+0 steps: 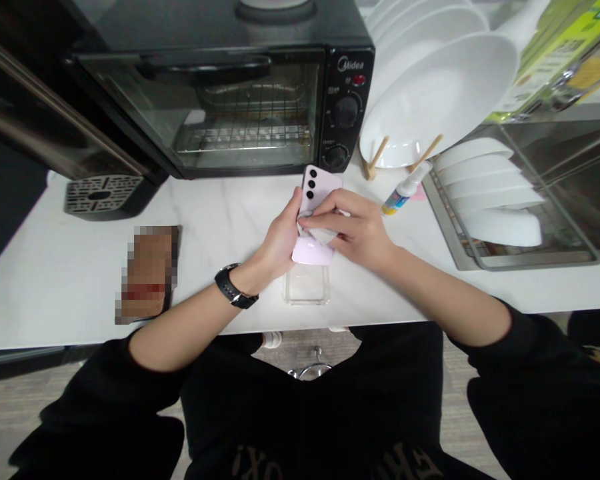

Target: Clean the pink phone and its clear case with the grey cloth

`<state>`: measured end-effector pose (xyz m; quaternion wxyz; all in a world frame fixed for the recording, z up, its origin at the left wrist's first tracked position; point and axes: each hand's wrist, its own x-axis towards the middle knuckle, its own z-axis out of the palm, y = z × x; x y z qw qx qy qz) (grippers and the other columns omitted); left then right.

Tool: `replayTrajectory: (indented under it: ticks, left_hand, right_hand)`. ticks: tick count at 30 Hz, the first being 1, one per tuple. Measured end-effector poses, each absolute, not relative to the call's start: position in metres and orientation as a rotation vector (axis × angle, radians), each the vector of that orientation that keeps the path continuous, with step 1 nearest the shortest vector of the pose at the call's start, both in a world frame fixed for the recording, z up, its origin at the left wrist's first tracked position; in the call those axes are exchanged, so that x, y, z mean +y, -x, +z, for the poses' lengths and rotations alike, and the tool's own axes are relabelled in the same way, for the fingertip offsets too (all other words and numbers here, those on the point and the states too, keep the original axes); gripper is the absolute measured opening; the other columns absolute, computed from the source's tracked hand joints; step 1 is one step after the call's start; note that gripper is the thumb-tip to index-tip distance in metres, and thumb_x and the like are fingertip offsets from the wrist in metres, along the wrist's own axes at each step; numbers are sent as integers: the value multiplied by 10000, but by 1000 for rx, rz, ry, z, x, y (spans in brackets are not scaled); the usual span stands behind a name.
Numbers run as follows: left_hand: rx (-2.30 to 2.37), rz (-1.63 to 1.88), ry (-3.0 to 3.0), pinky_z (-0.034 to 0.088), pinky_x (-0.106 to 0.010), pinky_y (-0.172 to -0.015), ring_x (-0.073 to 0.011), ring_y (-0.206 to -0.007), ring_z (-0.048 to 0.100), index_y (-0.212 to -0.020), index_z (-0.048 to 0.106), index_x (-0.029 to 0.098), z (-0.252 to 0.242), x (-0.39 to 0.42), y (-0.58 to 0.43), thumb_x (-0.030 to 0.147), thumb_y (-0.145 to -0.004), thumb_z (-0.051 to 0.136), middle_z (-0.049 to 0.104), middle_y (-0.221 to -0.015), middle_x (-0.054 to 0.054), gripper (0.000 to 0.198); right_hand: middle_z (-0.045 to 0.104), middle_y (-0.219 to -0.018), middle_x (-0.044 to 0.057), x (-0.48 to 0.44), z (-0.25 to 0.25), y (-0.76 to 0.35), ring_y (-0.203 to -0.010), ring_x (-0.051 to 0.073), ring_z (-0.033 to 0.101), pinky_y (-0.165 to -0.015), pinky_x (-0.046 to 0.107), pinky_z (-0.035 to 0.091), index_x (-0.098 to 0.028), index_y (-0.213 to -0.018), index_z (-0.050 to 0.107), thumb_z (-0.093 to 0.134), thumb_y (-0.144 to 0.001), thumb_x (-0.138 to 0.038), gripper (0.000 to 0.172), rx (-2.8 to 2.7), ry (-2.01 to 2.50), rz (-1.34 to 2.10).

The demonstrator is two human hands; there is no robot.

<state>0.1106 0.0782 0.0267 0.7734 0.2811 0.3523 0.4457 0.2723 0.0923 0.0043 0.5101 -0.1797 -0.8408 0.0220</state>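
Observation:
A light pink phone [313, 254] is held back side up over the counter, its three black camera lenses toward the top. My left hand [281, 235] grips it along its left edge, thumb pointing up. Pinched in the fingers of my right hand [363, 230] is a white wipe [321, 235], pressed against the middle of the phone's back. Below the phone a clear phone case [307, 288] lies on the counter, its upper end partly covered. Off to the right stands a small spray bottle [405, 189] with a blue and yellow label.
Behind my hands is a black toaster oven [220, 113]. White plates [437, 100] lean in a wooden rack at the back right, beside a sink [453, 247] with stacked bowls [495, 193]. A blurred-out flat object [147, 273] and a drip tray [103, 193] are on the left.

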Motion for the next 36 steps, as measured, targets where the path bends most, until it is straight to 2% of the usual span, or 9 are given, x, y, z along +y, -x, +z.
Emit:
replayTrajectory:
  ticks: [3,6,13,19,23,26,29,32,36]
  left_hand:
    - [738,1043,-585,639,-361,-926,-278,-1114,783,-1385,723,186,35,81,-107,526,-1162,302,827,-1096,-111,585]
    - [693,1083,-602,636,-375,-936,-311,-1174,754,-1351,740,159,41,83,-100,568,-1160,247,822,-1087,-128,669]
    - [623,1105,-573,658,-357,-847,-272,-1051,781,-1231,744,146,46,83,-94,564,-1169,202,808,-989,-112,688]
    - [741,976,-495,694,-365,-843,-273,-1063,811,-1369,700,189,51,76,-103,527,-1177,251,808,-939,-75,594]
    - [733,790,-517,691,-361,-742,-284,-958,835,-1425,659,193,48,71,-106,563,-1165,231,810,-951,-85,623]
    - [687,668,-602,660,-358,-640,-295,-811,830,-1391,669,149,42,68,-106,599,-1150,232,808,-927,-117,672]
    - [712,650,-673,636,-358,-613,-296,-763,817,-1337,699,158,36,67,-106,639,-1135,268,814,-906,-124,677]
    - [774,735,-649,650,-375,-668,-304,-834,826,-1303,725,209,33,67,-108,632,-1129,344,819,-906,-106,595]
    - [777,847,-564,671,-405,-838,-313,-1015,826,-1332,727,227,36,70,-110,554,-1141,375,826,-988,-103,517]
  right_hand:
    - [737,-968,-3,88,5,-268,-873,142,683,-726,291,534,-264,-1166,767,644,-1047,-140,211,-2107,340,17]
    - [745,-973,-6,90,8,-271,-866,144,676,-753,306,541,-269,-1164,759,641,-1060,-157,193,-2129,321,-38]
    - [723,-986,0,107,12,-291,-908,175,652,-758,349,510,-329,-1222,760,592,-1038,-115,328,-2117,454,-115]
    - [700,-986,-6,116,6,-300,-920,187,641,-781,388,481,-356,-1202,766,547,-977,-71,424,-2038,659,-108]
    - [666,-989,-5,114,5,-299,-924,188,636,-791,390,498,-358,-1190,769,587,-985,-121,363,-1921,809,-57]
    - [645,-969,-8,107,8,-292,-894,176,634,-751,361,505,-354,-1193,776,612,-991,-131,343,-1813,820,-16]
    - [654,-948,-7,100,11,-284,-860,170,639,-718,347,502,-352,-1181,794,618,-991,-114,352,-1775,773,36]
    - [675,-945,-1,95,10,-279,-870,177,661,-723,351,519,-354,-1175,806,630,-998,-117,343,-1803,698,98]
    - [713,-968,0,89,7,-273,-901,171,689,-732,333,530,-346,-1202,795,601,-1022,-114,351,-1933,563,127]
